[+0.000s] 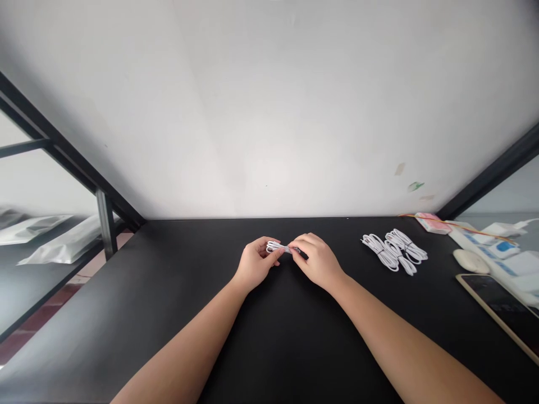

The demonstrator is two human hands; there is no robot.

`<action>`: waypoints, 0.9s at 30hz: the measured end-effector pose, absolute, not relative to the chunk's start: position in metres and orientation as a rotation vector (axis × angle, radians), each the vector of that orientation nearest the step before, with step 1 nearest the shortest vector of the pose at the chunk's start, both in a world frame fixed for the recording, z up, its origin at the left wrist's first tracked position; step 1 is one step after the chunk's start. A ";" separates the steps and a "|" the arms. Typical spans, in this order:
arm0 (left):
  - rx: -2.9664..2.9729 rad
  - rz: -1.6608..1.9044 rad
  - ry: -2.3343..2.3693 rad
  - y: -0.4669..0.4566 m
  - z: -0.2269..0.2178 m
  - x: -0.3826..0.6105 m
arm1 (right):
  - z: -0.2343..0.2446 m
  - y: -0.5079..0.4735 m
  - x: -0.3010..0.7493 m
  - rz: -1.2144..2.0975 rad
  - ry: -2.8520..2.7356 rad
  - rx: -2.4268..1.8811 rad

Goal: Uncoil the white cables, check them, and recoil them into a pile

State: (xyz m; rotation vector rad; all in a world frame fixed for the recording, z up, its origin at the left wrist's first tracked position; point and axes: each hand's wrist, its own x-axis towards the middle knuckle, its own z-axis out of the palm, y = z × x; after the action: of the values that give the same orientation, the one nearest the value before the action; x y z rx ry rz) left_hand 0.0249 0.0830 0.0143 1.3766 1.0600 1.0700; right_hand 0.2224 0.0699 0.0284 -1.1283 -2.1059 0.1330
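Between my two hands is a small coiled bundle of white cable (275, 246), held just above the black tabletop (189, 269). My left hand (257, 261) pinches the looped end between thumb and fingers. From the other side, my right hand (316, 259) closes its thumb and fingertips on the bundle's right end. Part of that end is hidden by the fingers, so I cannot make out a tie or plug there. Off to the right lie more white cable bundles (381, 252), each gathered at its middle with a dark tie.
A phone (501, 308), a rounded white case (470, 261) and a white power strip (484, 252) with plugs line the right side. A pink box (433, 223) sits at the back right. Black frame bars (107, 224) and clear plastic bags (69, 241) stand at the left.
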 end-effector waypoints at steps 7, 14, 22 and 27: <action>1.376 1.068 1.070 0.082 0.017 0.025 | 0.030 0.070 0.221 0.046 -2.126 -1.156; 1.374 1.083 1.081 0.082 0.017 0.025 | 0.030 0.070 0.220 0.030 -2.131 -1.199; 1.391 1.086 1.089 0.081 0.021 0.027 | 0.030 0.069 0.220 0.007 -2.126 -1.180; 1.431 1.083 1.072 0.082 0.018 0.025 | 0.032 0.070 0.222 0.020 -2.209 -1.141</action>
State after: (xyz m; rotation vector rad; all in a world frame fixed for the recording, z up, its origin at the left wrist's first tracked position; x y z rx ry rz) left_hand 0.0251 0.0819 0.0184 1.4313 1.0719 1.0826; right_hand 0.2215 0.0696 0.0324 -1.1414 -2.2090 0.0200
